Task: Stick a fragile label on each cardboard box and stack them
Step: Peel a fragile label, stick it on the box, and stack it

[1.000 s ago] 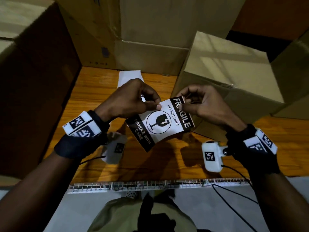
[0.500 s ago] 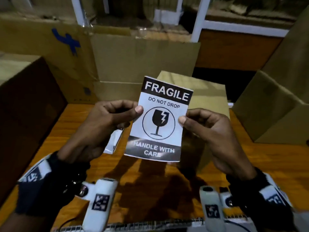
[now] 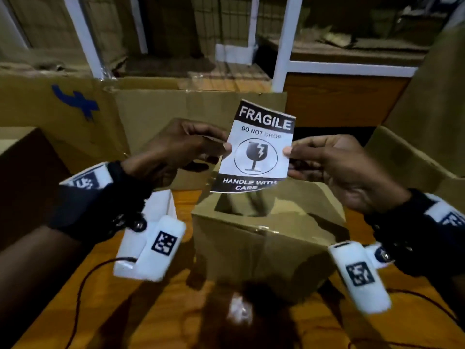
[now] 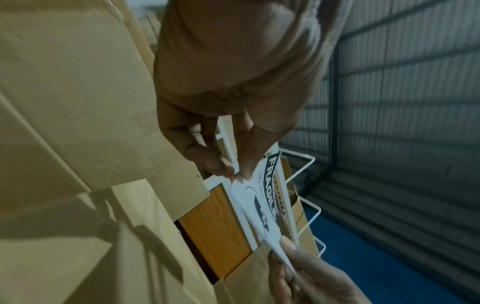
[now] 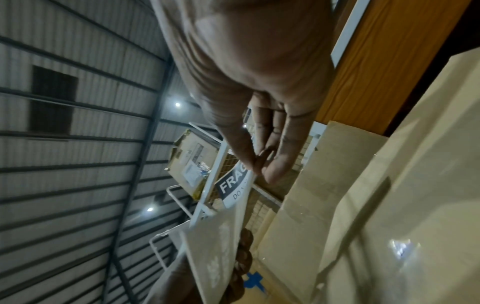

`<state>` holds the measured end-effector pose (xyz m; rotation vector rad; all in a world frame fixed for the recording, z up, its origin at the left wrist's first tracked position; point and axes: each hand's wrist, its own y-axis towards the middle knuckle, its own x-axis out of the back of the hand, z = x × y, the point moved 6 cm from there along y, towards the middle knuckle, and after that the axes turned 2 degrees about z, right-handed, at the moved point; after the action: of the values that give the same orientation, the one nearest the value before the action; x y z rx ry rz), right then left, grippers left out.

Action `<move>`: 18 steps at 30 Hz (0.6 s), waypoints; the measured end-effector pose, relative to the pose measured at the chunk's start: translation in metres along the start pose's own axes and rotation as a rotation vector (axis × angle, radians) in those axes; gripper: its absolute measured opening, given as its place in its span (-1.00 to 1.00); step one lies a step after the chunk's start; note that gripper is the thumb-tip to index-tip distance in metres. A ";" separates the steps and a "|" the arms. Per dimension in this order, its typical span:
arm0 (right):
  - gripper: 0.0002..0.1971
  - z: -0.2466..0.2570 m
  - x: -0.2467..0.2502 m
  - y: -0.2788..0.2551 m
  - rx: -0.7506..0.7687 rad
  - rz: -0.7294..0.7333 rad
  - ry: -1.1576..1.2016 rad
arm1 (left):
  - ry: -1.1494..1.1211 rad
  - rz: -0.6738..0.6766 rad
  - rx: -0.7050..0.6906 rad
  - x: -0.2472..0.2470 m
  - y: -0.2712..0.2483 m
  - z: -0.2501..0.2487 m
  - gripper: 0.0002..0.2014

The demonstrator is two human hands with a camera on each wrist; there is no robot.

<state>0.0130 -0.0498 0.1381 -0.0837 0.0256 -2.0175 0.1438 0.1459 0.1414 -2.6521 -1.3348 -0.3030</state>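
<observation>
A white and black "FRAGILE" label (image 3: 256, 149) is held upright in the air between both hands. My left hand (image 3: 224, 148) pinches its left edge and my right hand (image 3: 286, 154) pinches its right edge. Just below and behind the label stands a closed brown cardboard box (image 3: 266, 243) on the wooden table (image 3: 156, 313). In the left wrist view the left hand (image 4: 237, 177) pinches the label (image 4: 262, 197) edge-on. The right hand (image 5: 259, 164) shows the same pinch on the label (image 5: 231, 189) in the right wrist view.
A tall dark box (image 3: 27, 177) stands at the left. A cardboard sheet with a blue mark (image 3: 75, 102) stands at the back, and another box (image 3: 417, 157) is at the right. White sheets (image 3: 163, 202) lie left of the centre box. White rack posts (image 3: 284, 41) rise behind.
The label has turned from tilted to upright and risen higher. Both hands now pinch its side edges. The view has lifted, and the centre box now sits under the label.
</observation>
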 end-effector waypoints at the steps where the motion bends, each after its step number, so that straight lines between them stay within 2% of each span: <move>1: -0.90 -0.002 -0.002 0.007 -0.030 -0.016 -0.013 | 0.032 0.034 0.008 0.002 0.011 0.000 -0.82; 7: -0.76 -0.017 -0.015 0.035 -0.153 -0.096 -0.135 | 0.187 0.139 0.039 0.008 0.056 0.014 -0.71; 11: -0.65 -0.027 -0.018 0.042 -0.204 -0.181 -0.122 | 0.215 0.155 0.068 0.009 0.071 0.026 -0.55; 18: -0.57 -0.036 -0.022 0.055 -0.254 -0.170 -0.148 | 0.221 0.173 0.098 0.014 0.078 0.040 -0.57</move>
<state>0.0695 -0.0545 0.0976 -0.4085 0.1866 -2.1638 0.2195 0.1202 0.1027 -2.5440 -1.0212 -0.4783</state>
